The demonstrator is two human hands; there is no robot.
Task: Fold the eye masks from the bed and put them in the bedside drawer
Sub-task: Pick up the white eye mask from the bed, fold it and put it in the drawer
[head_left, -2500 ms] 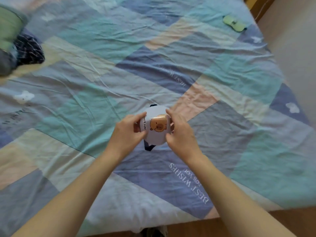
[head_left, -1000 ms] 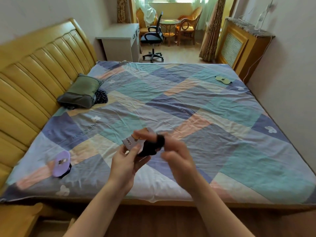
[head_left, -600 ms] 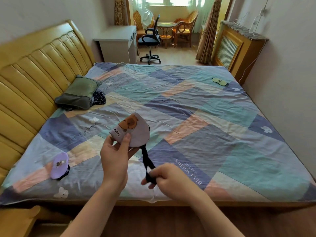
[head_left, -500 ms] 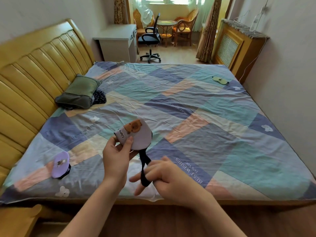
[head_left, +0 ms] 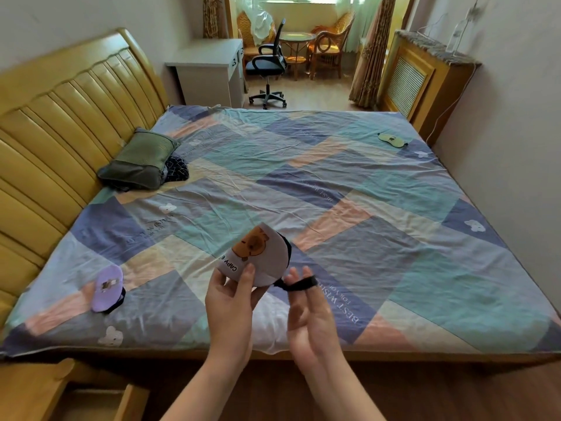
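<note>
Above the near edge of the bed (head_left: 334, 183), seen from the head camera, the left hand (head_left: 229, 302) grips a folded white eye mask (head_left: 261, 259) between thumb and fingers; the mask is held upright in the air, its printed brown cartoon animal and the letters "CAPY" facing the camera. Its black strap (head_left: 296, 285) runs from the mask's lower right edge across to the right hand (head_left: 309, 317), which is held palm up with the fingers loosely spread, the strap looped over two raised fingertips. Both hands are just beside each other, over the patchwork bedsheet.

On the bed to the left, near the headboard (head_left: 60, 141) side, a folded purple eye mask (head_left: 106, 288) lies flat on the sheet with a dark strap showing under it. Well apart from it, at the far right corner of the bed, a green eye mask (head_left: 393, 139) lies unfolded on the sheet. A dark green pillow (head_left: 138, 161) sits against the headboard with a dark checked cloth (head_left: 176, 173) tucked beside it.

At the bottom left corner, the open bedside drawer (head_left: 100, 402) shows its wooden front and rim; what lies inside cannot be made out. Beyond the bed stand a white desk (head_left: 206, 71), a black office chair (head_left: 268, 68) and wicker chairs by the window
</note>
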